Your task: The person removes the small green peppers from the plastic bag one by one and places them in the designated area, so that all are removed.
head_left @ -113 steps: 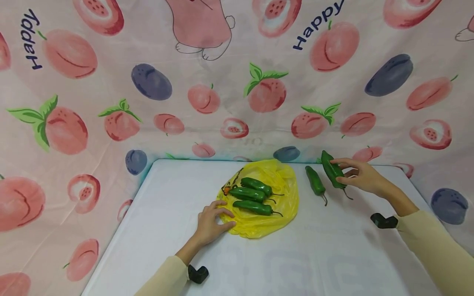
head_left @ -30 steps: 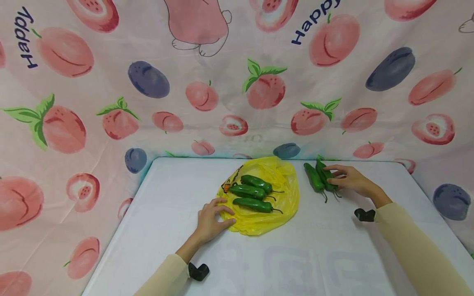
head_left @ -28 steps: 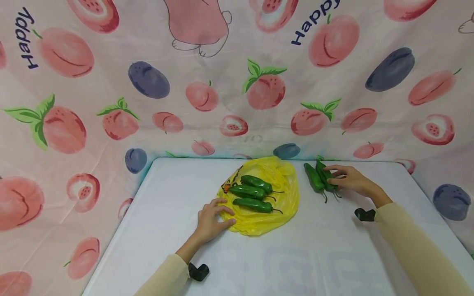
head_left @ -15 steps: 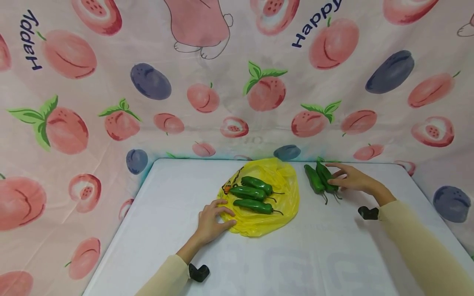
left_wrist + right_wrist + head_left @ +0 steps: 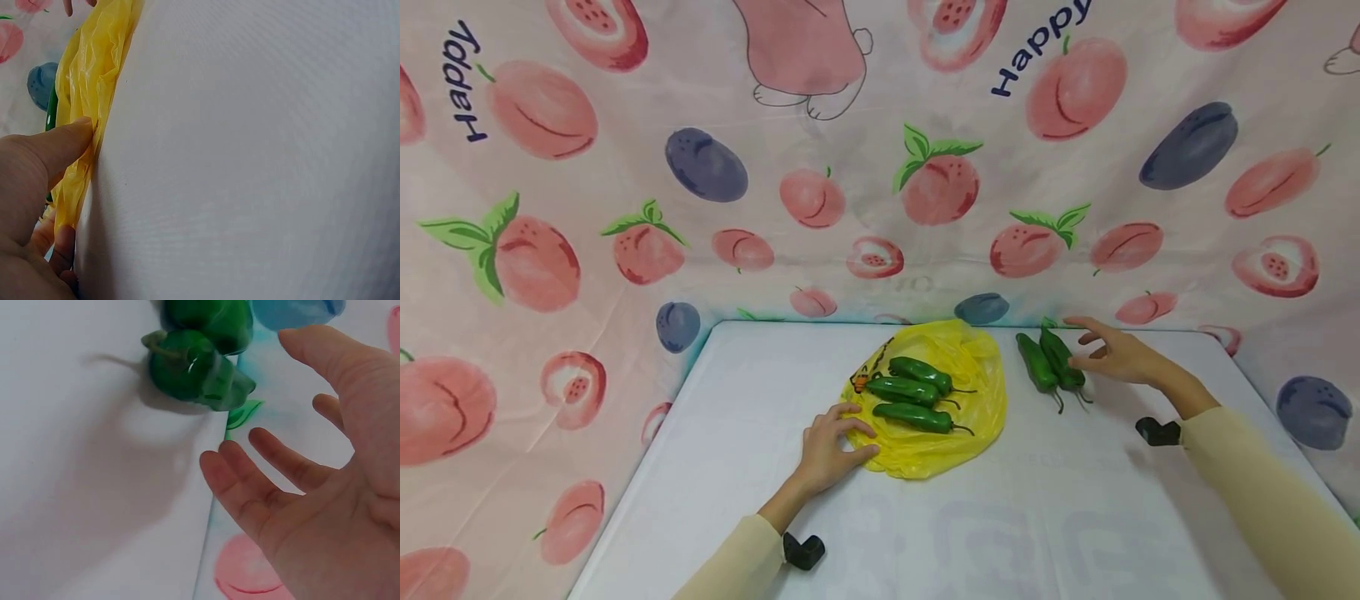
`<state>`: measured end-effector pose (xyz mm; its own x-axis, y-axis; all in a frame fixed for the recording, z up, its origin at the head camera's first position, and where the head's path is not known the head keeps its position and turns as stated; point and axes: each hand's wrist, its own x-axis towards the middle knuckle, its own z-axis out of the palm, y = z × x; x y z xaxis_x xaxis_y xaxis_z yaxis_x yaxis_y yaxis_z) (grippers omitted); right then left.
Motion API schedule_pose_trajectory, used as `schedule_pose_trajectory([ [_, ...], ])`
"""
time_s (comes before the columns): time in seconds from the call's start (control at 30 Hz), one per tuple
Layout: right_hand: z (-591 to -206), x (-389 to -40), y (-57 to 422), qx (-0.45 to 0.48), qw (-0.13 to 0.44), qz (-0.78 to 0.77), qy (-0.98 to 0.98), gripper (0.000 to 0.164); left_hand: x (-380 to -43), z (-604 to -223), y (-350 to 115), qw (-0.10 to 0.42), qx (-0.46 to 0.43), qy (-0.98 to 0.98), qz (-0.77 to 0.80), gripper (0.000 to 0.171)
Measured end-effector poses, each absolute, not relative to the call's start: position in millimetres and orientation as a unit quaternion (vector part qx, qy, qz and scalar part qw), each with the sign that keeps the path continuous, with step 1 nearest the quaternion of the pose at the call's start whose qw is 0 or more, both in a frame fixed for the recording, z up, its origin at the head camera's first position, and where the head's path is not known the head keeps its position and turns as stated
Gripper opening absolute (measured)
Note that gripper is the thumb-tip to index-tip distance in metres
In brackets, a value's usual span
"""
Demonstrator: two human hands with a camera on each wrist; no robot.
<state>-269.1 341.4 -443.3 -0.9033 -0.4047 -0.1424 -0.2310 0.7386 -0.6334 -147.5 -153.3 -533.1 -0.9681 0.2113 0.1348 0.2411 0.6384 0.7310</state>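
My left hand (image 5: 827, 454) rests at the near-left edge of a crumpled yellow plastic bag (image 5: 977, 433), thumb and fingers spread apart. In the left wrist view the thumb (image 5: 65, 144) touches the bag's folds. Three green chili peppers lie side by side on the bag; the nearest green pepper (image 5: 913, 417) has its stem pointing right. To the right, two more peppers lie together on the table: a left pepper (image 5: 1036, 362) and a right pepper (image 5: 1060, 358). My right hand (image 5: 1123, 357) hovers just right of this pair, fingers spread and holding nothing; the right wrist view shows a gap to the pepper (image 5: 181, 369).
The white table (image 5: 970, 542) ends at a back edge against a fruit-printed cloth (image 5: 865, 150). The pair of peppers lies close to that edge. A black wrist mount (image 5: 803, 552) sits at the left cuff, another black mount (image 5: 1157, 432) at the right.
The right hand set its pepper down beside the other one on the table, let go and drew back a little to the right. The left hand and the bag stay put.
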Motion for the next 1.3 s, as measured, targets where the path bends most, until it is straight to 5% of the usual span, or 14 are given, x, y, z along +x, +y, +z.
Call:
schedule_pose_trajectory([
  [0.4,-429,-264,331,-0.183,0.058,-0.336,0.922,0.076,-149,-532,-154,0.022,-0.125,-0.904,-0.408,0.012],
  [1.3,-424,-270,285,-0.212,0.025,-0.344,0.915,0.071,-147,-533,-153,0.018,-0.124,-0.901,-0.415,0.013],
])
